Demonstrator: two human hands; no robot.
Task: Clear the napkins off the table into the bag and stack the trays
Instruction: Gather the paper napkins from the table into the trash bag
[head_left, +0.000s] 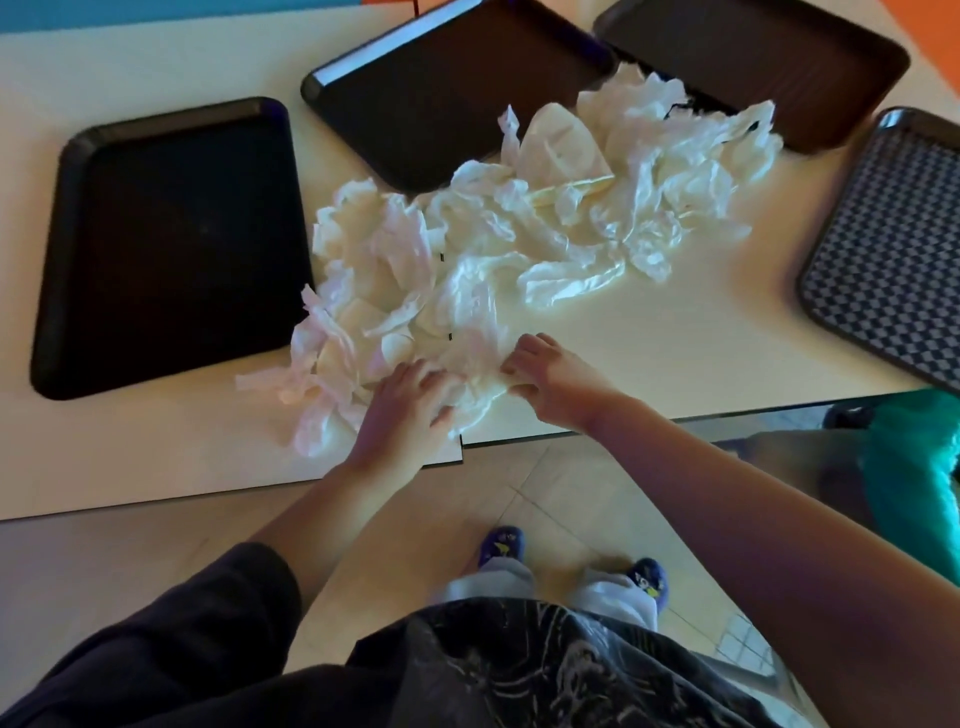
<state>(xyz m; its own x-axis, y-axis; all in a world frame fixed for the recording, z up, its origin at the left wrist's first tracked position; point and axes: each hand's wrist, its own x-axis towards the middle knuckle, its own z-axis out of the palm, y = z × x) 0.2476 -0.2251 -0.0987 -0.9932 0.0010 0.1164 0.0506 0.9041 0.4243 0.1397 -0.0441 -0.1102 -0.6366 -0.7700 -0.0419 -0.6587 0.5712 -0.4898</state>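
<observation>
Both hands (467, 384) on unlabelled napkins (467, 249)

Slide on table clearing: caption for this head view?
Both hands, left and right, gather crumpled napkins among four unstacked trays.

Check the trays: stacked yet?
Not stacked. Four trays lie apart, flat on the table: left, middle, far right, checkered. Napkins remain between them.

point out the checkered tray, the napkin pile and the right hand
checkered tray (893, 249), head view, patterned floor of the tray
napkin pile (467, 260), head view, middle of the crumpled heap
right hand (550, 374), head view, back of the hand
</observation>
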